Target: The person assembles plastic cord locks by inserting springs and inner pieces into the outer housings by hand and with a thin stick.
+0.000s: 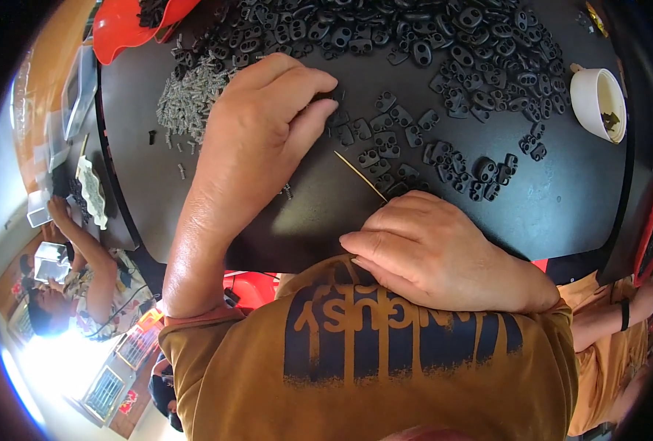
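Two bare hands are over one dark table (562,206), along with one thin, straw-coloured stick (361,176), one white cup (590,99) and one dark screw (152,137); the black two-holed pieces (484,55) and the small metal springs (187,103) overlap too much to be counted. The black pieces heap along the far side, with a looser scatter in the middle of the table; the springs lie mostly in a pile left of the left hand (257,110). That hand's thumb and forefinger come near each other at the left edge of the scatter, but whether they pinch a piece cannot be told. The right hand (429,250) is curled at the near edge, its fingertips out of sight; the stick's lower end runs up to its knuckles, and whether the fingers grip it cannot be told. A few springs are partly covered by the left forearm, which also blocks the table beneath it. At upper left a red tray (124,37) holding dark parts is cut off by the picture's edge; a small, unclear item lies in the cup. One co-worker (95,287) sits at left near clear plastic boxes (51,262); another's arm (609,320) shows at right.
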Motion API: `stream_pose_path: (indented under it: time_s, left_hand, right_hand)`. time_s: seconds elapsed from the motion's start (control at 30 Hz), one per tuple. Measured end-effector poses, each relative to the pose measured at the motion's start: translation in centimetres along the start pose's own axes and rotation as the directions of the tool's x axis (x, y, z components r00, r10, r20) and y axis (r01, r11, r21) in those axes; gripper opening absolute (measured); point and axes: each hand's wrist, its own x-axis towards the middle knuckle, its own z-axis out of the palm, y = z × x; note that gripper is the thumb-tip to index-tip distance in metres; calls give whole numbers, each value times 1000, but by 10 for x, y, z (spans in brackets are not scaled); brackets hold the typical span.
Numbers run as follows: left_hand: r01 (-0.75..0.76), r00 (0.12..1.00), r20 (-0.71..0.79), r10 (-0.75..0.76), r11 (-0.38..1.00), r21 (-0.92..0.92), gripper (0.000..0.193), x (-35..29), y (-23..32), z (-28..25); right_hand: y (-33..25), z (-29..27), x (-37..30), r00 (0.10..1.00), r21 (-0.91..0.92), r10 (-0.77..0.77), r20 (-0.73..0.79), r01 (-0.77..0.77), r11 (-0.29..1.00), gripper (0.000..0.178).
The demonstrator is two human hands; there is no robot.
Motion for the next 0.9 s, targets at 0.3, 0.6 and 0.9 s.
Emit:
stream_pose_path:
  time_s: [0.3,0.6,0.9]
  left_hand:
    - [-63,995,85,51,988,143,12,6,4,2]
    - [-174,928,-364,76,953,-247,30,-67,40,17]
    - [-160,902,-429,39,955,-250,28,-81,28,19]
  right_hand:
    - [2,-1,1,999,-8,-26,-44,25,1000,15]
    - [-15,-17,12,924,421,317,-212,-206,883,16]
    - [-28,4,29,835,743,550,-21,-355,567,14]
